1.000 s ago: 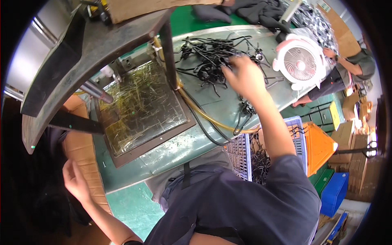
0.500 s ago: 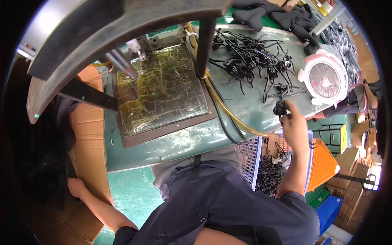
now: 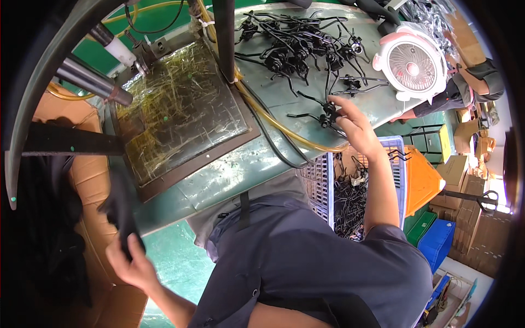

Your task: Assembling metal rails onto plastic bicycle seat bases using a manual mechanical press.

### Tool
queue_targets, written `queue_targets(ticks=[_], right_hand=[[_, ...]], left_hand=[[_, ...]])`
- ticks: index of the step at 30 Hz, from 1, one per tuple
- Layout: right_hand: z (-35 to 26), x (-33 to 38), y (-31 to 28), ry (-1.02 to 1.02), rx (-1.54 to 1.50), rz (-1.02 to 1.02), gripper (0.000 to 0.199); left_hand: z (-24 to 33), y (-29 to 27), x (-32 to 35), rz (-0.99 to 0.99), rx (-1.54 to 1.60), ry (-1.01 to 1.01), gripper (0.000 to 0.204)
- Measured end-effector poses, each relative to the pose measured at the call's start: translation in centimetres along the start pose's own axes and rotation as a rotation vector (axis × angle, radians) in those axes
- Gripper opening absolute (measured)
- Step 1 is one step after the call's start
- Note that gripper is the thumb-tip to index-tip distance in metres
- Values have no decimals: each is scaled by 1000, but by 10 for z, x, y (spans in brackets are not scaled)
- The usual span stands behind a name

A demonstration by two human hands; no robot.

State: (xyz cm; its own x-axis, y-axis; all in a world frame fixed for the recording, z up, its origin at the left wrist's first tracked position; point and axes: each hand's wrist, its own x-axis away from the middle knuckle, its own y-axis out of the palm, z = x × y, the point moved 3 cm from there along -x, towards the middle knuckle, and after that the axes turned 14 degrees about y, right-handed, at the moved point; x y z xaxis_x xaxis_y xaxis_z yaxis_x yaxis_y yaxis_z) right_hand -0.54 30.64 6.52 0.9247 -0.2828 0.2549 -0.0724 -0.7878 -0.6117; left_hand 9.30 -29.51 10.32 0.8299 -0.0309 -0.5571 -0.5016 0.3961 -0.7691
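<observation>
My left hand point(image 3: 131, 265) is closed around a limp black piece, apparently padded fabric point(image 3: 121, 210), raised beside the cardboard carton point(image 3: 90, 186). Motion blurs the upper end of that piece near the bench's left corner. On the right, the fingers of my right hand point(image 3: 358, 130) grip a black bracket with thin bent arms point(image 3: 328, 116), its arms pointing left over the green bench point(image 3: 219, 186). Just beyond it a similar bracket point(image 3: 351, 85) lies apart from a tangled heap of such brackets point(image 3: 301, 46).
Left of centre stands a press with a tape-covered plate point(image 3: 180, 115), metal rods and a dark frame point(image 3: 71, 139). A yellow hose point(image 3: 290, 131) crosses the bench. A white fan point(image 3: 411, 65) stands at right; below is a crate point(image 3: 324, 188) of black parts. Another person point(image 3: 476, 82) is beyond.
My left hand has come up and right from the carton, bringing the black fabric piece. The bracket in my right hand now shows its arms, turned leftward. The whole view has shifted.
</observation>
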Motion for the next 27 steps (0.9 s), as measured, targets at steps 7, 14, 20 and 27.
queue_targets(ticks=[7, 14, 20, 27], right_hand=[[-4, -7, 40, -196, 320, 260, 62], [-55, 29, 29, -318, 21, 254, 61], [-139, 64, 109, -922, 72, -54, 65], [-153, 57, 175, -968, 169, -164, 66]], left_hand=[[114, 93, -36, -127, 189, 432, 30], [36, 112, -93, -190, 418, 511, 43], [50, 145, -81, 20, 634, 349, 35], [45, 174, -62, 160, 808, 75, 23]])
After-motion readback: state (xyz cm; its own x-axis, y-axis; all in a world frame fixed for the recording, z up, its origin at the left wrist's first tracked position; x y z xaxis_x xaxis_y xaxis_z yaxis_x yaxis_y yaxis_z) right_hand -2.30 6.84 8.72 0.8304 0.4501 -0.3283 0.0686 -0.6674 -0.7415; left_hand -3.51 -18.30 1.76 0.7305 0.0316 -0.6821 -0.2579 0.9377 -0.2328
